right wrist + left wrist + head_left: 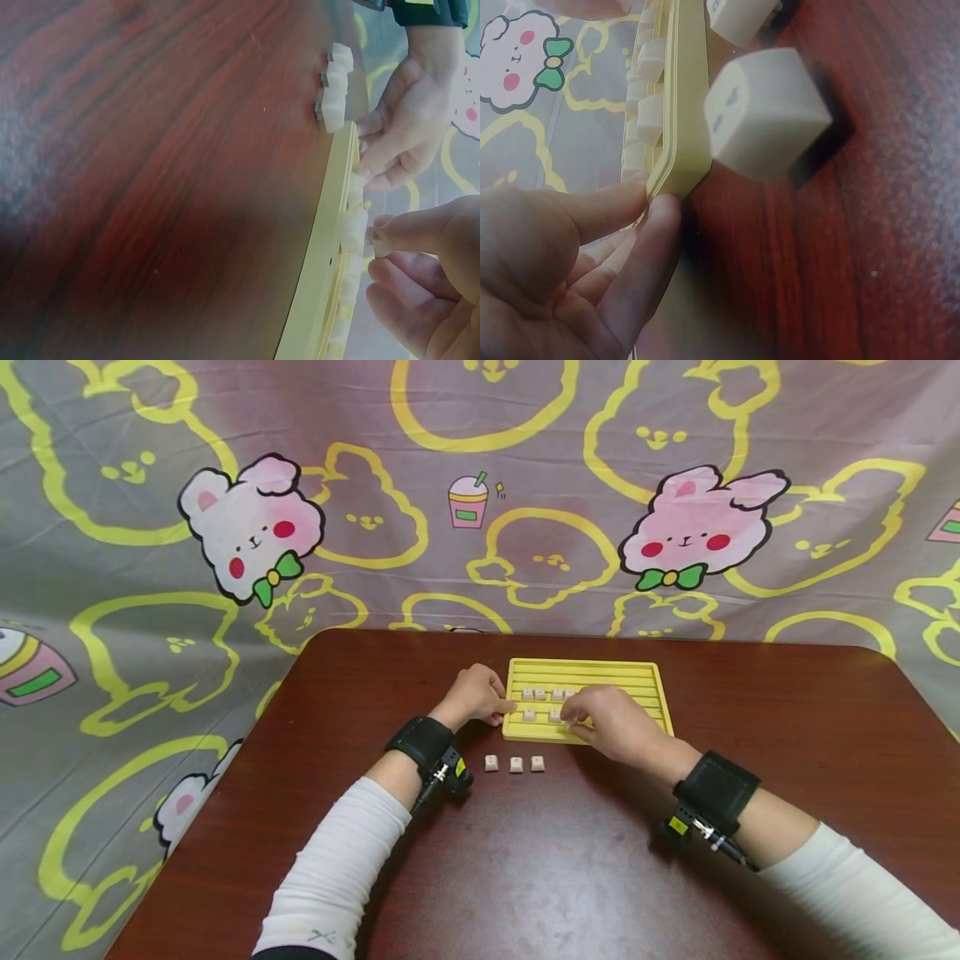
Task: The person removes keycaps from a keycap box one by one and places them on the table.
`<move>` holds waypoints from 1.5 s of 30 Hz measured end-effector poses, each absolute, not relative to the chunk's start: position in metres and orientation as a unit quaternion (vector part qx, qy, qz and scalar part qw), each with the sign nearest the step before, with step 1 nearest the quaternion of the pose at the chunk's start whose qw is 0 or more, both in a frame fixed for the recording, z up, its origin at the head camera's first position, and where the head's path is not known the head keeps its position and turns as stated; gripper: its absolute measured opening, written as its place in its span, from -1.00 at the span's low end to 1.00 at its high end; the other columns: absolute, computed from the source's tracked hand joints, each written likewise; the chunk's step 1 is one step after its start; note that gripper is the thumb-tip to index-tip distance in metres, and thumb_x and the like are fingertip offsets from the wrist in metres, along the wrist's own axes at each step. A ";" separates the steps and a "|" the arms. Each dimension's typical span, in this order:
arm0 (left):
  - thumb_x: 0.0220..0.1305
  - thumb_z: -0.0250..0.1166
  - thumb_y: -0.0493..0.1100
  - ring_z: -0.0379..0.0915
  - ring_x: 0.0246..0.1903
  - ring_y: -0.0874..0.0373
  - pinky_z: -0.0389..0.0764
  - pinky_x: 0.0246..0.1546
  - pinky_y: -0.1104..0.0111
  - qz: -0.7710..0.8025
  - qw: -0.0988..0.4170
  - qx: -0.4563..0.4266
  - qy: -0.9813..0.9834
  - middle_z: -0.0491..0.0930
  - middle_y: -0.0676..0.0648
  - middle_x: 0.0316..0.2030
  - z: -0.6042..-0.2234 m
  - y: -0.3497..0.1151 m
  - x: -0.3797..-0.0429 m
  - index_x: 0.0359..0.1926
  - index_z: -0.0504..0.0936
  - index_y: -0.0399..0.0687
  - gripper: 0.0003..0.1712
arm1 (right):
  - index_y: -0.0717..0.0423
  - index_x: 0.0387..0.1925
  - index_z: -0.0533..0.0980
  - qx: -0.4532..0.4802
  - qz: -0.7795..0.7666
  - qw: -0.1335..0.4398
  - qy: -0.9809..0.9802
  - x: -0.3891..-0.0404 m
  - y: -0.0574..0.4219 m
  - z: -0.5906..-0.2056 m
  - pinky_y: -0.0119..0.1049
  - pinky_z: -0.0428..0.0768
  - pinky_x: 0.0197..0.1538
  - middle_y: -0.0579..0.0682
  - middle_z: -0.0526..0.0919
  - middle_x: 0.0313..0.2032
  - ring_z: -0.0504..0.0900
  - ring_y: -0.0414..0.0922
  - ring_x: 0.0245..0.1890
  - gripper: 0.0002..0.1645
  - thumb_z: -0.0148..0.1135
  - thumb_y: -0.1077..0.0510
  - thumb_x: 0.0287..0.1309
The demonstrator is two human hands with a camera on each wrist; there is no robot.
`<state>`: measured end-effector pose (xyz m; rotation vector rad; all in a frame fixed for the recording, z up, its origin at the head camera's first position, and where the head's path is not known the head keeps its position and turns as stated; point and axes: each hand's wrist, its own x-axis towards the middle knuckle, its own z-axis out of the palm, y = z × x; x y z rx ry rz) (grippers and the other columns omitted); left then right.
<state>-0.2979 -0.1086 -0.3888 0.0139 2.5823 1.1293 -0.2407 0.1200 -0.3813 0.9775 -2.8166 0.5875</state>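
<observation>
A yellow ridged tray [585,665] lies on the table with small white keycaps [528,715] set in rows on it. At its left edge my left hand [474,695] pinches the rim between thumb and fingers; the left wrist view shows this grip at the corner. My right hand [618,722] is over the tray's front half, pinching a keycap [379,244] between thumb and finger, close beside the keycaps seated in the tray. The hand covers part of the rows in the head view. Three loose keycaps [516,765] stand on the table in front of the tray.
The dark reddish-brown wooden table [600,860] reaches back to a patterned cloth [540,468] hanging behind it. One loose keycap [765,112] looms large in the left wrist view, near the tray's front wall. Both wrists wear black straps [717,791] with small cameras.
</observation>
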 end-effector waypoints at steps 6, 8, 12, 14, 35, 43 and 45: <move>0.16 0.46 -0.26 0.55 -0.71 0.24 0.74 -0.55 0.38 0.393 0.162 0.000 0.905 0.58 -0.10 -0.59 -0.388 -0.107 -0.297 -0.28 0.61 -0.35 -0.77 | 0.10 -0.20 0.71 0.329 0.190 0.050 -0.924 -0.237 0.117 -0.381 -0.19 0.73 -0.13 -0.06 0.77 -0.27 0.72 -0.16 -0.25 -0.80 0.47 0.23 0.08; 0.16 0.46 -0.26 0.55 -0.70 0.23 0.74 -0.54 0.38 0.392 0.162 -0.001 0.906 0.58 -0.10 -0.58 -0.388 -0.107 -0.297 -0.28 0.61 -0.34 -0.77 | 0.10 -0.20 0.71 0.329 0.193 0.047 -0.923 -0.235 0.116 -0.381 -0.19 0.74 -0.11 -0.05 0.77 -0.25 0.72 -0.16 -0.23 -0.79 0.47 0.23 0.08; 0.16 0.46 -0.25 0.57 -0.69 0.22 0.75 -0.53 0.36 0.391 0.164 -0.002 0.906 0.60 -0.12 -0.56 -0.387 -0.107 -0.298 -0.28 0.61 -0.33 -0.77 | 0.10 -0.19 0.71 0.331 0.194 0.045 -0.922 -0.233 0.115 -0.380 -0.18 0.74 -0.09 -0.05 0.77 -0.24 0.73 -0.15 -0.21 -0.78 0.47 0.24 0.07; 0.16 0.46 -0.26 0.57 -0.69 0.22 0.75 -0.53 0.37 0.392 0.165 -0.001 0.905 0.61 -0.12 -0.56 -0.387 -0.107 -0.298 -0.28 0.61 -0.33 -0.77 | 0.10 -0.19 0.71 0.335 0.192 0.046 -0.921 -0.232 0.114 -0.380 -0.18 0.74 -0.08 -0.06 0.77 -0.23 0.73 -0.15 -0.21 -0.78 0.47 0.24 0.07; 0.16 0.45 -0.28 0.62 -0.66 0.18 0.75 -0.52 0.37 0.387 0.160 0.011 0.908 0.68 -0.23 -0.43 -0.385 -0.108 -0.299 -0.22 0.65 -0.35 -0.77 | 0.05 -0.30 0.70 0.368 0.197 0.056 -0.907 -0.222 0.116 -0.383 -0.24 0.73 -0.17 -0.11 0.75 -0.34 0.72 -0.17 -0.27 -0.88 0.46 0.24 0.07; 0.17 0.45 -0.27 0.61 -0.67 0.19 0.76 -0.51 0.36 0.387 0.163 0.012 0.908 0.67 -0.20 -0.47 -0.387 -0.108 -0.298 -0.21 0.64 -0.35 -0.76 | 0.05 -0.30 0.70 0.367 0.200 0.039 -0.907 -0.218 0.115 -0.385 -0.29 0.73 -0.18 -0.12 0.75 -0.34 0.72 -0.20 -0.27 -0.89 0.40 0.28 0.12; 0.17 0.45 -0.26 0.61 -0.68 0.19 0.76 -0.51 0.36 0.387 0.164 0.012 0.907 0.66 -0.19 -0.49 -0.387 -0.108 -0.298 -0.22 0.64 -0.35 -0.76 | 0.05 -0.29 0.70 0.366 0.201 0.037 -0.908 -0.217 0.115 -0.386 -0.30 0.72 -0.18 -0.12 0.76 -0.33 0.72 -0.21 -0.26 -0.89 0.40 0.28 0.12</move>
